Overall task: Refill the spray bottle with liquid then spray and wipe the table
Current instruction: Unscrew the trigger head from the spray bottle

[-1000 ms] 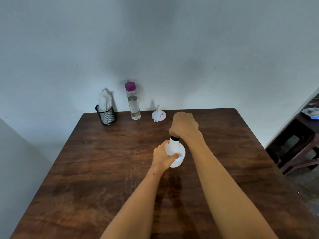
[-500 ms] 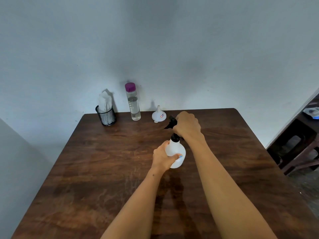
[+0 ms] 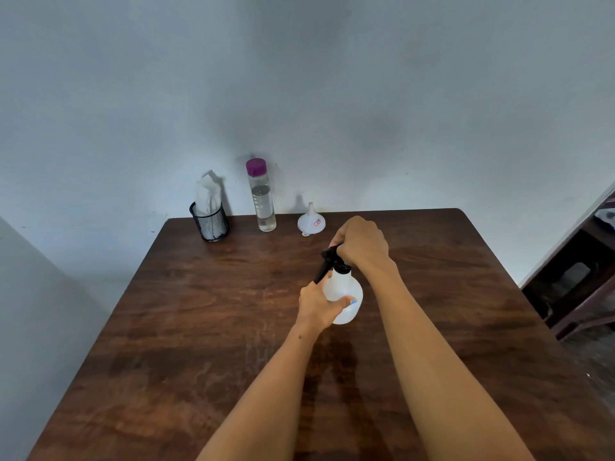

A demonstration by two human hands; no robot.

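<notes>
Centrally on the table (image 3: 199,327) stands the sprayer (image 3: 342,291) — left hand (image 3: 317,306) curled round its white body, right hand (image 3: 361,242) clenched on the black trigger head (image 3: 329,261). Behind: water bottle (image 3: 263,201), funnel (image 3: 311,221), tissue cup (image 3: 209,221).

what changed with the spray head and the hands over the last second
The right hand has turned the black spray head: hidden under the hand a second ago, its trigger now sticks out to the left and points down. The left hand still grips the white spray bottle in the same spot. Water bottle, funnel and mesh cup unmoved.
</notes>
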